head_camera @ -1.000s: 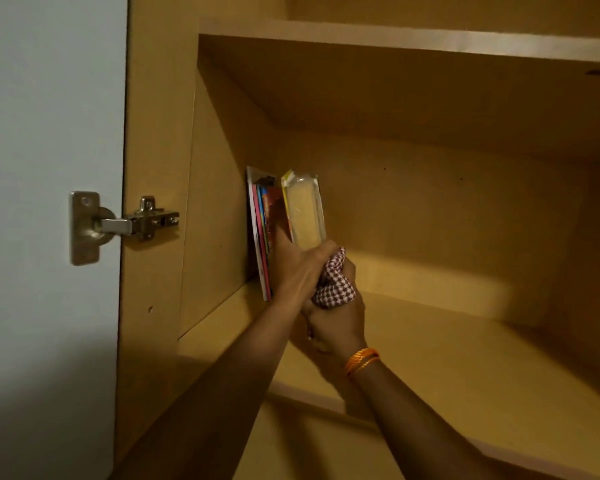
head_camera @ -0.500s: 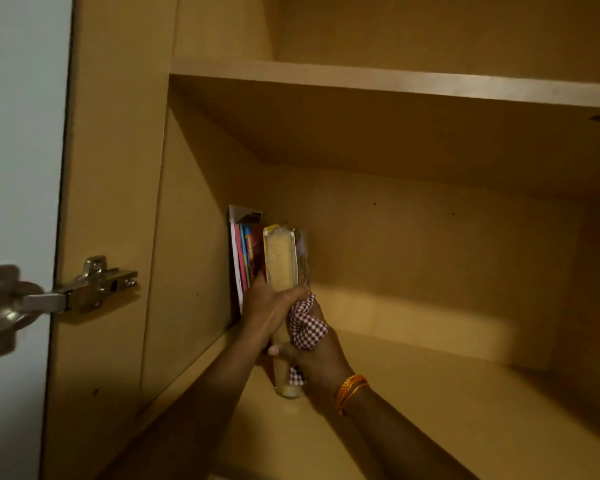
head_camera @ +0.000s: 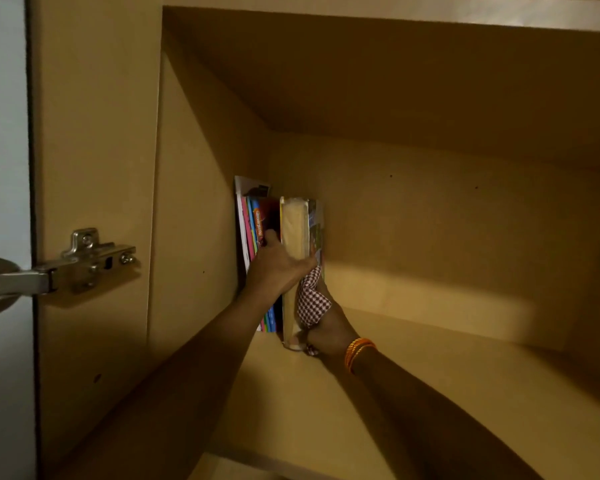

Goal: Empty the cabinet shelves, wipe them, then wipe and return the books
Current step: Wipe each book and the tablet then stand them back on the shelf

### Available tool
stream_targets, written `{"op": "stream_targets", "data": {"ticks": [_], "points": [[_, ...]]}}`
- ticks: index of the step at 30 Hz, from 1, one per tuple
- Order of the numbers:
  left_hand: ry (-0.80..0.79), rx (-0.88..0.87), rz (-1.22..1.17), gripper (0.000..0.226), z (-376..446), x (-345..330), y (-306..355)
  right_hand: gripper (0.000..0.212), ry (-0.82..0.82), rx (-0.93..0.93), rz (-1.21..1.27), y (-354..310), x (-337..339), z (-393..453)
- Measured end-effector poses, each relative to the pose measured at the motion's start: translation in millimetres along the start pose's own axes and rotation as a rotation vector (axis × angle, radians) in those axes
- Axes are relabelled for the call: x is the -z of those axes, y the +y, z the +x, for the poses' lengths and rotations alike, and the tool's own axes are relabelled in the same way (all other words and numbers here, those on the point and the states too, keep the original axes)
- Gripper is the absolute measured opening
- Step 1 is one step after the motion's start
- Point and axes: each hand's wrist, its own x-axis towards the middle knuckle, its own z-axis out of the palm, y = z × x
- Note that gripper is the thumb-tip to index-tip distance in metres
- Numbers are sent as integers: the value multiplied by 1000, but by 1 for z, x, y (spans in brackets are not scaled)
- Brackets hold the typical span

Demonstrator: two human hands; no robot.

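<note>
A thick book with yellowed page edges point(head_camera: 294, 233) stands upright on the wooden shelf point(head_camera: 430, 382), next to several thin colourful books point(head_camera: 253, 223) that lean against the cabinet's left wall. My left hand point(head_camera: 278, 268) grips the thick book across its page edges, fingers between it and the thin books. My right hand point(head_camera: 326, 327), with orange bangles on the wrist, holds a bunched red-and-white checked cloth point(head_camera: 310, 299) against the book's right side near its base.
The cabinet's left side panel point(head_camera: 194, 202) is close beside the books. Another shelf board point(head_camera: 395, 12) lies above. The open door point(head_camera: 0, 133) with a metal hinge point(head_camera: 77, 265) is at the left. The shelf stretches bare to the right.
The thick book has gone from tilted and lifted to standing upright on the shelf beside the thin books. Both hands stayed on it and the view came closer.
</note>
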Motion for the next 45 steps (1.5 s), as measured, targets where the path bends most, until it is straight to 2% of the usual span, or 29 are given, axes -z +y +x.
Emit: {"op": "stream_targets", "data": {"ticks": [4,17,19,22,28,36,40,45], "points": [[72,-32,157,90,1,-7,4,125,33,40,15,2,-3,9],[118,-18,372,103,12,-3,-7,123,-36,-20,33,-3,-1,17],[132,-46,332,98,7,-2,-12,123,-29,1,37,-2,-2,17],[187,-109,307,74,0,8,-27,122,4,-8,70,2,-6,16],[329,-126,535,73,-1,15,-44,117,37,13,148,10,-8,16],[184,-65,232,93,6,-3,-50,118,44,-10,129,13,-9,18],[203,-72,208,96,6,-4,-48,116,46,-29,170,10,-9,14],[250,-105,105,111,-4,4,-47,118,57,-6,136,8,-14,17]]}}
